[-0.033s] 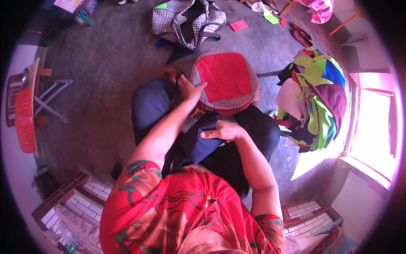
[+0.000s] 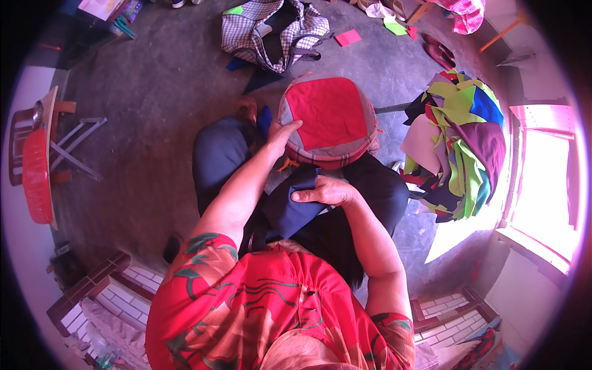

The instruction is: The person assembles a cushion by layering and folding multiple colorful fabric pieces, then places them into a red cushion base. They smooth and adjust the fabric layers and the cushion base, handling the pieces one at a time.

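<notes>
In front of me stands a round padded stool (image 2: 330, 111) with a red square top and grey edges. My left hand (image 2: 282, 137) is at its left edge, thumb stretched out over the rim and apart from the fingers, which partly hide against the side. A small blue cloth piece (image 2: 264, 121) shows just left of that hand. Over my lap, my right hand (image 2: 327, 191) is closed on a folded navy cloth (image 2: 293, 206), thumb on top.
A tall heap of coloured cloth scraps (image 2: 462, 142) is at the right, near the bright window (image 2: 546, 191). A checked bag (image 2: 274, 31) lies open on the floor ahead, a pink-red cloth piece (image 2: 348, 37) beside it. A red basin (image 2: 37, 176) is far left.
My left hand has drawn back slightly toward me and to the right. The blue cloth piece at its fingertips now shows more fully, apart from the hand. My right hand stays put.
</notes>
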Demonstrator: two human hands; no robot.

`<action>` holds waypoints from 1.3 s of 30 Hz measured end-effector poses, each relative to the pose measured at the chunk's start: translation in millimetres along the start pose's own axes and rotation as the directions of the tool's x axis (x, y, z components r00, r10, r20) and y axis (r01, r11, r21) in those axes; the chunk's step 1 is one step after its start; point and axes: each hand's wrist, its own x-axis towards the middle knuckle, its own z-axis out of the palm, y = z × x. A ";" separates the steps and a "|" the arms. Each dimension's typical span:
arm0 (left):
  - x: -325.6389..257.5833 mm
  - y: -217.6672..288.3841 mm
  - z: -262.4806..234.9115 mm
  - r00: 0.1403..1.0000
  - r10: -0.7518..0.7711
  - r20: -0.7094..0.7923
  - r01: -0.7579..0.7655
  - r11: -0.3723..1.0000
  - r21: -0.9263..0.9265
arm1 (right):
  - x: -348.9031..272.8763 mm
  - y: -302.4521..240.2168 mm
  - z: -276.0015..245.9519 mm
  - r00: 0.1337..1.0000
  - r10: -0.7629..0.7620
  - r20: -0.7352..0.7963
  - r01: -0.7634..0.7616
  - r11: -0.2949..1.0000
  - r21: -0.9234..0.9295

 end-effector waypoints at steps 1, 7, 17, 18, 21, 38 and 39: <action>8.2 -8.1 -4.2 0.995 -0.095 0.027 0.097 0.990 -0.101 | 1.2 -1.2 0.4 1.000 -0.001 0.007 0.001 1.000 -0.004; 20.6 -16.7 -11.2 0.984 -0.171 0.039 0.175 0.969 -0.175 | -2.4 -10.2 2.2 1.000 -0.006 0.000 0.006 1.000 0.025; 6.3 37.6 12.9 0.993 0.120 0.013 -0.107 0.927 -0.359 | -5.3 -5.2 2.2 0.998 -0.063 -0.006 0.063 0.993 0.095; 1.0 46.2 14.6 0.988 0.157 0.000 -0.147 0.925 -0.352 | -5.4 -1.8 0.3 0.998 -0.067 -0.008 0.067 0.992 0.104; -12.1 70.6 9.6 0.973 0.227 0.030 -0.208 0.931 -0.300 | -3.5 5.0 -3.8 0.999 -0.053 0.004 0.053 0.996 0.079; -68.3 164.9 -18.9 0.863 0.483 0.151 -0.394 0.829 -0.396 | 9.3 16.2 -4.7 0.933 -0.107 -0.345 0.220 0.926 0.306; -70.3 166.8 -18.9 0.852 0.501 0.152 -0.411 0.820 -0.399 | 10.7 17.5 -6.5 0.931 -0.093 -0.352 0.204 0.934 0.293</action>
